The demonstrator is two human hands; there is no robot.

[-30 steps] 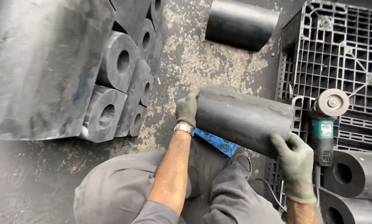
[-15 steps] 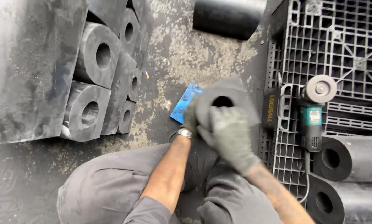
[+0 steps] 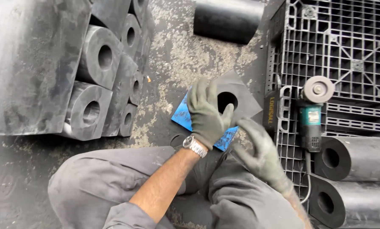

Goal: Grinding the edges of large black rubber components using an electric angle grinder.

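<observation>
Standing on end between the seated person's knees, a black rubber block (image 3: 236,99) with a round centre bore faces the camera, resting partly on a blue pad (image 3: 183,116). The left hand (image 3: 207,114), gloved, lies spread over the block's upper face, thumb near the bore, steadying rather than clasping it. The right hand (image 3: 260,152), also gloved, hangs loosely open just beside the block's lower corner; contact probably absent, though the angle obscures it. Judged dense, heavy, slightly yielding and grippy, the block is best held by both flanks or hooked through the bore. An angle grinder (image 3: 312,112) rests on the plastic pallet (image 3: 347,46).

Workshop floor (angle grinder (image 3: 312,114), stacked rubber blocks (image 3: 97,85))
</observation>
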